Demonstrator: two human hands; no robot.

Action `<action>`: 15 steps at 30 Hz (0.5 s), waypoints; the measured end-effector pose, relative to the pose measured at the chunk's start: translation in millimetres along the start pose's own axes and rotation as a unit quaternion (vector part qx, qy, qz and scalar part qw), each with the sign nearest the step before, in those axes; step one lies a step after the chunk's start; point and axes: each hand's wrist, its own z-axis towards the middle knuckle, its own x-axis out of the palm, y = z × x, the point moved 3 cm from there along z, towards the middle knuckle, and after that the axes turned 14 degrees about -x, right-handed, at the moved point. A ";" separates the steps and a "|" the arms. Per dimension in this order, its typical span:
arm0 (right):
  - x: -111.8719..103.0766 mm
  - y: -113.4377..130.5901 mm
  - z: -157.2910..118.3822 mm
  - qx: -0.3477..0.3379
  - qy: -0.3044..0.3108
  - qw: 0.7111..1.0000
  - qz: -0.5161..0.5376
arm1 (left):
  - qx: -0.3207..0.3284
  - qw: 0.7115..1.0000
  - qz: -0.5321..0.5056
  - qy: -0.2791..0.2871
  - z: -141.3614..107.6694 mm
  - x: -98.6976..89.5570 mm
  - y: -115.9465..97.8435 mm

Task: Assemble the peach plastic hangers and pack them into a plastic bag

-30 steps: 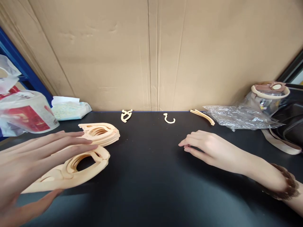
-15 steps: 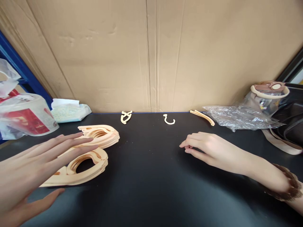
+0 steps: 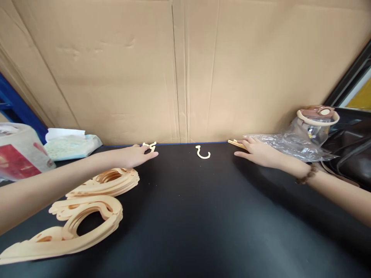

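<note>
At the back of the black table, my left hand (image 3: 139, 156) reaches to a small bunch of cream hooks (image 3: 152, 146), thumb and fingers apart beside them and partly covering them. Over on the right, my right hand (image 3: 259, 151) has its fingers stretched over the near end of some thin cream strips (image 3: 236, 144), its thumb apart; whether it touches them I cannot tell. Between the two hands lies a single cream hook (image 3: 203, 153). Below my left forearm sit two stacks of curved cream hanger pieces, a rear stack (image 3: 116, 183) and a front stack (image 3: 95, 231).
A cardboard wall (image 3: 130, 77) closes off the back. On the left stand a tissue pack (image 3: 72, 144) and a white-and-red tub (image 3: 23, 154). To the right are crumpled clear plastic (image 3: 298, 148), a clear bottle with a brown lid (image 3: 319, 123) and a black bag (image 3: 350, 154).
Both hands have moved forward to the back of the table, the left to the bunched hooks, the right to the thin strips. The view has shifted slightly.
</note>
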 end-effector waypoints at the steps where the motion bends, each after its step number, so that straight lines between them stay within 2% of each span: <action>1: 2.9 -5.3 2.3 0.007 0.006 1.000 0.004 | -0.010 0.999 0.014 0.030 5.7 6.6 -3.9; 4: 8.5 -6.5 9.0 0.009 0.018 0.999 0.025 | -0.021 0.995 0.044 0.090 9.3 22.7 -22.8; 7: 10.6 8.4 17.6 -0.009 0.018 0.999 0.044 | 0.000 0.992 0.054 0.113 -0.6 33.5 -52.1; 12: 11.0 45.2 36.7 -0.070 0.006 0.994 0.080 | 0.061 0.989 0.066 0.116 -28.1 45.5 -105.3; 15: 6.2 67.9 38.3 -0.124 0.006 0.986 0.109 | 0.112 0.986 0.069 0.106 -52.4 46.4 -126.3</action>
